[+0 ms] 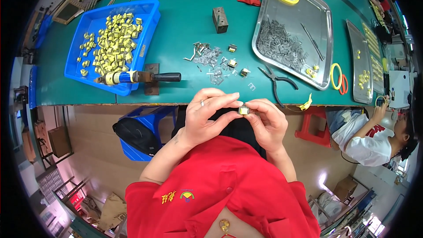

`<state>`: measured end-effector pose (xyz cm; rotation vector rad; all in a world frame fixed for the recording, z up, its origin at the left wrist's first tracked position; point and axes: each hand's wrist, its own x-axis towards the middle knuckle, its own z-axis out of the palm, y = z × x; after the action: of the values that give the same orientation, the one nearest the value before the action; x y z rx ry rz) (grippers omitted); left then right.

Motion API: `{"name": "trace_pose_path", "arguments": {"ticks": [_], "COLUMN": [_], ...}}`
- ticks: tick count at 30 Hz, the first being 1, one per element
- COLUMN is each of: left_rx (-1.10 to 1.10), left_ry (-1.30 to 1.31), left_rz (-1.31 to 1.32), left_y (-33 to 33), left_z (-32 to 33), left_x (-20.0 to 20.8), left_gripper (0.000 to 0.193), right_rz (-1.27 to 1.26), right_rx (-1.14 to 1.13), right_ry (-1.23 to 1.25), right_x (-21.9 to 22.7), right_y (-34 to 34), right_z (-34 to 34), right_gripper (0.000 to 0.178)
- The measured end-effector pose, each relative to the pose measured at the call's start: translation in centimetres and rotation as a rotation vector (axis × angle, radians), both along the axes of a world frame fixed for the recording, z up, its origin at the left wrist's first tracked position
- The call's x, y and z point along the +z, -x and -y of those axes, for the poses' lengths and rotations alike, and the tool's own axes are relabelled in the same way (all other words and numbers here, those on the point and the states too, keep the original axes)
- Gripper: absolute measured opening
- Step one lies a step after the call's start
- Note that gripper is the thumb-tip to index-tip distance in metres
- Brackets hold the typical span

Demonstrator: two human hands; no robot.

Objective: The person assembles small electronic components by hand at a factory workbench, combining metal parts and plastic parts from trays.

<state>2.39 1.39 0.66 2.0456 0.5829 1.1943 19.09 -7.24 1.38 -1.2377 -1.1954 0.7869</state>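
Note:
Between the fingertips of both hands, just off the table's front edge, is a small transformer (pixel 243 111) with a yellow-wrapped middle and grey metal at its sides. My left hand (pixel 206 115) pinches it from the left, a ring on one finger. From the right, the thumb and forefinger of my right hand (pixel 269 124) close on it. Loose grey metal laminations (pixel 210 57) lie in a small heap on the table beyond my hands. Beside them stand several similar transformers (pixel 232 63). The side of the held piece facing the table is partly hidden by fingers.
A blue bin (pixel 154 22) of yellow coils stands left; a black-handled tool (pixel 167 77) lies at its front. On the right are a metal tray (pixel 324 22) of laminations, pliers (pixel 275 79), and scissors (pixel 343 83). A metal block (pixel 220 20) stands farther back. A co-worker (pixel 370 136) sits at right.

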Motion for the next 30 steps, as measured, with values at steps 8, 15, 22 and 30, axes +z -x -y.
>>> {"name": "trace_pose_path", "arguments": {"ticks": [8,15,22,30], "left_rx": [-0.078,-0.105,-0.066,-0.14], "left_ry": [0.438,0.26,0.141,0.219], "left_rz": [0.219,0.129,0.064,0.047], "left_y": [-0.8,-0.3,0.2,0.2], "left_z": [1.6,0.8,0.2,-0.4], "left_x": [-1.1,-0.5,0.3,0.5], "left_gripper": [0.06,0.059,0.054,0.053], "right_rz": [0.148,0.145,0.118,0.187], "right_rx": [-0.079,-0.043,-0.023,-0.015], "right_ry": [-0.133,-0.15,-0.143,-0.153], "right_x": [0.2,0.1,0.1,0.3], "right_y": [0.3,0.3,0.7,0.5], "right_z": [-0.4,-0.3,-0.4,-0.5], "right_gripper": [0.021,0.021,0.022,0.021]}}
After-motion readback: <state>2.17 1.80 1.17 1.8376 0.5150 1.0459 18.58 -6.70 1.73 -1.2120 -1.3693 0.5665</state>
